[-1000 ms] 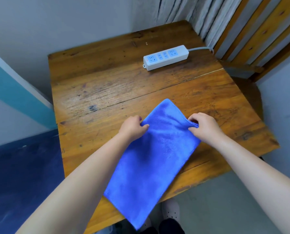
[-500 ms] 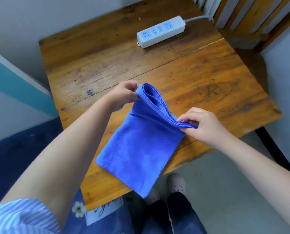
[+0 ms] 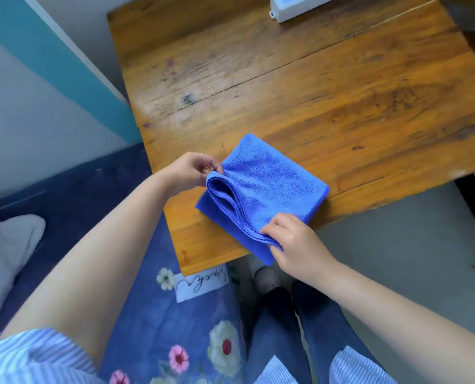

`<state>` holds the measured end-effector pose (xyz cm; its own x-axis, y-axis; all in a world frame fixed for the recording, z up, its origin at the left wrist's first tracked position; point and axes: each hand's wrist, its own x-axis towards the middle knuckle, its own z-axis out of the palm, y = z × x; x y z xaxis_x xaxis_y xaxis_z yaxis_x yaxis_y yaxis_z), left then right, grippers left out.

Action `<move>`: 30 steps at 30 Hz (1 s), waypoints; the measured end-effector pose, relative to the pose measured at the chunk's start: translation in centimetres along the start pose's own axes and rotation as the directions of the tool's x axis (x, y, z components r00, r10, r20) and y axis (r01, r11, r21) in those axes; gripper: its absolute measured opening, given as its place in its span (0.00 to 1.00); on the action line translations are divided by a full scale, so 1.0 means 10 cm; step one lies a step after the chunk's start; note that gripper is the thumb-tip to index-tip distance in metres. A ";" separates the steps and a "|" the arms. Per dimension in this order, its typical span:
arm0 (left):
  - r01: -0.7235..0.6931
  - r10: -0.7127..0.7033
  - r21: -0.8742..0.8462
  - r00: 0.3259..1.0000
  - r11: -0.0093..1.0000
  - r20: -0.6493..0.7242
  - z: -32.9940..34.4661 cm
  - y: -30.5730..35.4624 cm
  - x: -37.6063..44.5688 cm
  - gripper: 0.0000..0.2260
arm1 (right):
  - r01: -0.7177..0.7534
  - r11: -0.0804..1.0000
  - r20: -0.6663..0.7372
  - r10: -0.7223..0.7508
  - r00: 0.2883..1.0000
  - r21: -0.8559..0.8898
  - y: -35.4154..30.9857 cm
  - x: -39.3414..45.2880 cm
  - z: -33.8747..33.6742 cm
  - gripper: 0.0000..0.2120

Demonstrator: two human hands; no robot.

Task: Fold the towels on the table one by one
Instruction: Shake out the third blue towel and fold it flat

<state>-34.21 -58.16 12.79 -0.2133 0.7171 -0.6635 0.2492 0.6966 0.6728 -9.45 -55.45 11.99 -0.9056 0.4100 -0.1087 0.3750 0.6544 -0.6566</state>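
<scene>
A blue towel (image 3: 269,184) lies doubled over near the front edge of the wooden table (image 3: 314,92), its folded layers stacked and its near corner hanging past the edge. My left hand (image 3: 192,170) pinches the towel's left corner, where the layers loop open. My right hand (image 3: 294,242) pinches the stacked hems at the near right corner, just off the table's edge.
A white power strip (image 3: 294,6) sits at the table's far edge, partly cut off by the frame. A blue floral bedcover (image 3: 161,314) and a grey pillow (image 3: 3,250) lie at the lower left. My legs and shoes stand below the table's front.
Both hands lifted the towel's far edge and brought it toward me over the near half, folding it in two. The view has tilted downward.
</scene>
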 end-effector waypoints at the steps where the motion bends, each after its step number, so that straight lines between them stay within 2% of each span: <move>1: 0.014 -0.014 -0.002 1.000 1.000 -0.018 0.01 -0.06 -0.02 0.17 | 0.013 1.000 0.009 -0.012 1.000 -0.020 -0.01 -0.02 0.08 0.06; 6: 0.096 -0.088 0.033 0.980 0.995 -0.177 0.05 -0.26 -0.07 0.12 | 0.111 0.994 0.122 -0.110 0.986 0.005 -0.03 -0.15 0.34 0.07; 8: 0.112 -0.106 0.012 0.967 0.994 -0.231 0.10 -0.30 -0.08 0.12 | 0.144 0.989 0.074 -0.146 0.987 0.032 -0.01 -0.19 0.33 0.07; 10: 0.089 -0.084 0.006 0.953 0.996 -0.290 0.19 -0.30 -0.11 0.13 | 0.137 0.990 -0.031 -0.136 0.990 0.039 0.03 -0.19 0.28 0.06; 12: 0.070 0.005 0.171 0.915 0.983 -0.404 0.32 -0.31 -0.15 0.16 | 0.114 0.993 -0.146 -0.110 0.983 0.020 0.10 -0.13 0.19 0.07; 14: 0.061 0.161 0.382 0.837 0.922 -0.523 0.50 -0.32 -0.23 0.18 | 0.068 0.998 -0.269 -0.065 0.961 0.002 0.19 0.02 0.06 0.10; 15: 0.043 0.229 0.435 0.801 0.899 -0.553 0.60 -0.30 -0.28 0.18 | 0.048 0.999 -0.322 -0.048 0.945 -0.009 0.23 0.13 -0.03 0.13; 18: -0.084 0.440 0.580 0.742 0.810 -0.506 0.94 -0.22 -0.38 0.15 | 0.036 0.994 -0.394 -0.075 0.916 -0.104 0.31 0.51 -0.20 0.12; 20: -0.098 0.509 0.672 0.734 0.734 -0.450 1.13 -0.21 -0.33 0.15 | 0.048 0.978 -0.307 -0.110 0.945 -0.203 0.34 0.76 -0.19 0.13; 21: -0.071 0.482 0.695 0.770 0.716 -0.418 1.19 -0.20 -0.29 0.17 | 0.039 0.971 -0.219 -0.092 0.972 -0.236 0.35 0.87 -0.17 0.14; 23: 0.043 0.336 0.683 0.847 0.729 -0.412 1.28 -0.30 -0.20 0.24 | 0.037 0.960 -0.002 -0.039 0.999 -0.276 0.40 1.02 -0.13 0.18; 26: 0.160 0.205 0.633 0.863 0.757 -0.462 1.32 -0.58 -0.13 0.31 | 0.125 0.886 0.224 -0.025 0.974 -0.446 0.59 1.10 -0.07 0.23; 28: 0.166 0.209 0.615 0.846 0.771 -0.490 1.31 -0.66 -0.15 0.32 | 0.149 0.840 0.285 0.007 0.959 -0.522 0.72 1.06 -0.13 0.23; 30: 0.167 0.203 0.625 0.855 0.763 -0.477 1.27 -0.69 -0.15 0.33 | 0.089 0.829 0.281 0.084 0.956 -0.553 0.86 1.00 -0.24 0.24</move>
<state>-23.59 -64.36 4.96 -0.5823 0.7650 -0.2750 0.7445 0.6377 0.1975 -14.75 -44.16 7.05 -0.8898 0.2687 -0.3688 0.3395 0.9299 -0.1414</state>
